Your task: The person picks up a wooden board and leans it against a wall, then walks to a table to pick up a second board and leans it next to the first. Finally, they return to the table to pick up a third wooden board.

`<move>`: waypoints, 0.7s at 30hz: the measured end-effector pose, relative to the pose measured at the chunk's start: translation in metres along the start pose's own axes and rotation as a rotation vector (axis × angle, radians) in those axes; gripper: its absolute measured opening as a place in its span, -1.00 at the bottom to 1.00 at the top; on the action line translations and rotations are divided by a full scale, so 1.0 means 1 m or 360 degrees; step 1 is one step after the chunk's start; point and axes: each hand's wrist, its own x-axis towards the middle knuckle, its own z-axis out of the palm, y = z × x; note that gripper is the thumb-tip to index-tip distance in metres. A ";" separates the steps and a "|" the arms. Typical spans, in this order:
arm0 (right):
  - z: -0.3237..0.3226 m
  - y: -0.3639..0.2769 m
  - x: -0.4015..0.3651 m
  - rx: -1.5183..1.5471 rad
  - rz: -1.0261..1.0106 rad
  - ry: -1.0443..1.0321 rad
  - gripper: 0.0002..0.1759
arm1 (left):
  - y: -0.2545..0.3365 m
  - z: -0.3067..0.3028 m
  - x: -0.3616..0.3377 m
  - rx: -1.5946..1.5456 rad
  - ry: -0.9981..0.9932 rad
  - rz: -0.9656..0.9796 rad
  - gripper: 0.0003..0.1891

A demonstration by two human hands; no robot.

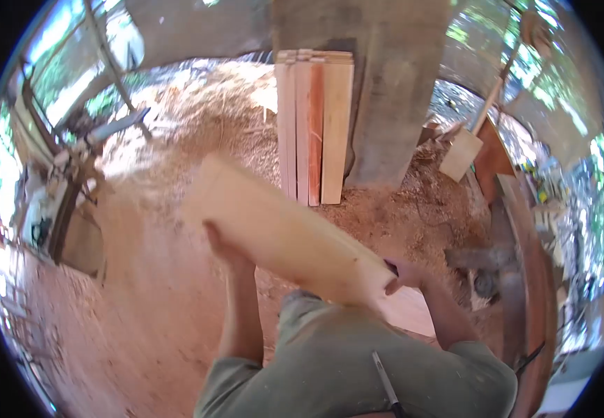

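Observation:
A wide, pale wooden board (281, 230) slants across the view in front of my body, its far left end raised and blurred. My left hand (229, 247) is closed on the board's near edge toward that left end, most of its fingers hidden beneath the wood. At the opposite end, my right hand (405, 276) grips the board near its corner. Just below my right hand, another pale wooden surface (412, 310) shows beside my green shirt (358, 355).
Several upright planks (337, 132), one reddish, lean against a broad post (399, 104) ahead. Wood shavings (225, 97) cover the ground behind. A long-handled shovel-like tool (463, 153) stands at right, near long timber beams (518, 244). A wooden bench-like structure (65, 216) is at left.

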 end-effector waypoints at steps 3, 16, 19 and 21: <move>-0.064 -0.022 0.031 0.0229 -0.0087 -0.0034 -0.01 | -0.034 0.061 0.056 -0.0177 -0.0131 -0.0121 -0.34; -0.208 0.040 0.201 -0.0003 0.0103 0.0472 -0.25 | -0.210 0.237 0.221 0.0475 -0.1028 -0.0131 -0.26; -0.226 0.030 0.232 -0.0244 0.0049 0.0599 -0.30 | -0.241 0.250 0.257 0.0433 -0.1089 -0.0231 -0.25; -0.240 0.012 0.234 -0.0004 -0.0130 0.0846 -0.34 | -0.255 0.259 0.269 0.0230 -0.1000 -0.0474 -0.19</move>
